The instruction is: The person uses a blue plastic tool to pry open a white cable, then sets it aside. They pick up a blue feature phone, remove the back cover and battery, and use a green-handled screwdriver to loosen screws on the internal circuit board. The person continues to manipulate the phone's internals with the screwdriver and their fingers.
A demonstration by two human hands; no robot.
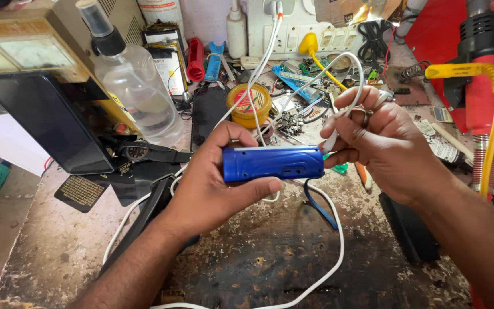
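Head view: left hand grips blue device, wrist bent inward.

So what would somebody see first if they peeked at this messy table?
Right in the middle, the left hand wraps around a shiny blue plastic box-shaped gadget, while the right hand pinches the end of a thin white cable at the gadget's right end. Behind, at the left, a clear plastic spray bottle with a black top stands tall, and a round yellow tin sits just behind the hands.
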